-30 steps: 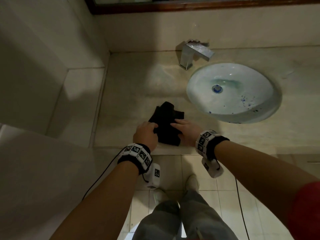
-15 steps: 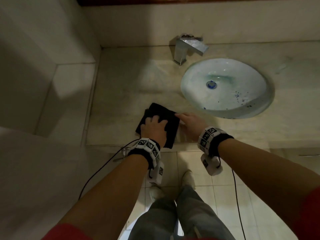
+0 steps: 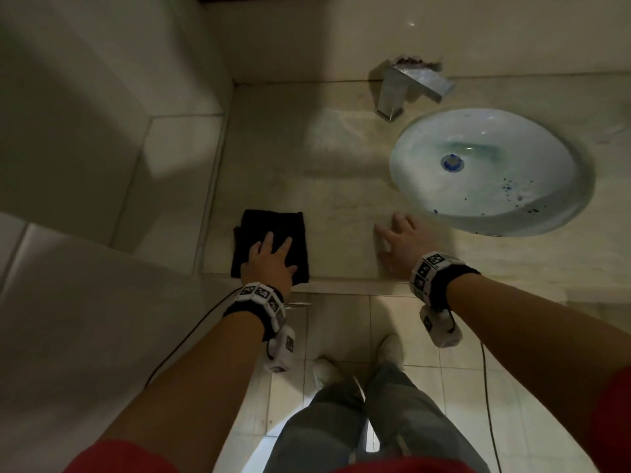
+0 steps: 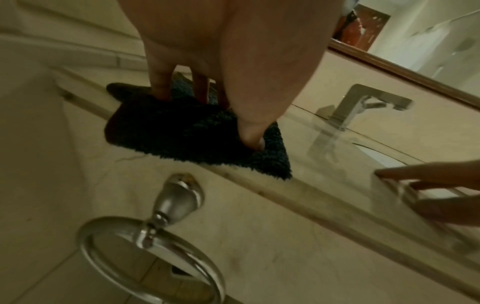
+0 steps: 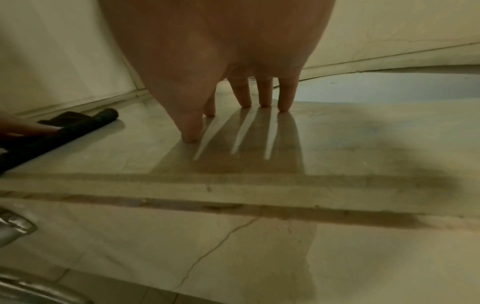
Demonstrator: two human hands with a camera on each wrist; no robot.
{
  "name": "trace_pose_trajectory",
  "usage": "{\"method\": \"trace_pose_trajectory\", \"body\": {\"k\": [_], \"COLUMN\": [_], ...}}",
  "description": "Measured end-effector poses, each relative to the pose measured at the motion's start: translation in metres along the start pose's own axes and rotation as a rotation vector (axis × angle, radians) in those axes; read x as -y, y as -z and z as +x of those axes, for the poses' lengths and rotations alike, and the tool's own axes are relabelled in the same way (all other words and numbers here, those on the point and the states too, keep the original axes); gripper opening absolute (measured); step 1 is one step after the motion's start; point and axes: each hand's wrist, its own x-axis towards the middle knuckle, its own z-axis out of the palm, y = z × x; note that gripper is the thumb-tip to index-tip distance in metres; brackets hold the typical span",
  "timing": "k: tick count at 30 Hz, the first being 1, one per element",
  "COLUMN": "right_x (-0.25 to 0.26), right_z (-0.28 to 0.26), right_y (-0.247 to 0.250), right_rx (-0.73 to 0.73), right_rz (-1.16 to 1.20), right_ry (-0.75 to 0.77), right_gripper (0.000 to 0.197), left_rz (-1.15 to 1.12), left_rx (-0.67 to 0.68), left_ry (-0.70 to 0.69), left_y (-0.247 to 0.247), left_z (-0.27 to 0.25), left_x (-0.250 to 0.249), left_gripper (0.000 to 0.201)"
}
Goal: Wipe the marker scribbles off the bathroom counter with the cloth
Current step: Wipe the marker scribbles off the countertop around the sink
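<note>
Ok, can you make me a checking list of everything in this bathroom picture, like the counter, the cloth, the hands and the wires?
Surface: beige counter, glossy; no marker scribbles can be made out.
Job's things: black cloth lies flat at the counter's front left corner.
Clutter: nothing seen on the counter.
Hands: left hand presses the cloth with straight fingers; right hand rests spread on bare counter.
Cables: black cable hangs from the left wrist, another from the right.
Surroundings: faucet, sink with blue specks, towel ring below the counter.
</note>
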Motion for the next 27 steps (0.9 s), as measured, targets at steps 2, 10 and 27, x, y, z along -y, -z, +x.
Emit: {"method": "trace_pose_trajectory", "body": {"k": [2, 10, 27], "right_x": [0.001, -0.011, -0.041], "right_z": [0.0, 0.041, 0.125], "right_y": [0.004, 0.036, 0.072], "right_rx": [-0.018, 0.028, 0.026], "right_rz": [-0.025, 0.012, -0.023], "right_ry": [0.003, 0.078, 0.247], "right_gripper": [0.065, 0.075, 0.101], "left_rz": [-0.037, -0.073, -0.013], "left_rx": [-0.033, -0.055, 0.14], "left_ry": [0.027, 0.079, 0.117], "left_y": [0.002, 0.002, 0.06], "left_z": [-0.001, 0.002, 0.103], "left_x": [0.013, 0.008, -0.006], "left_gripper": [0.064, 0.077, 0.078]}}
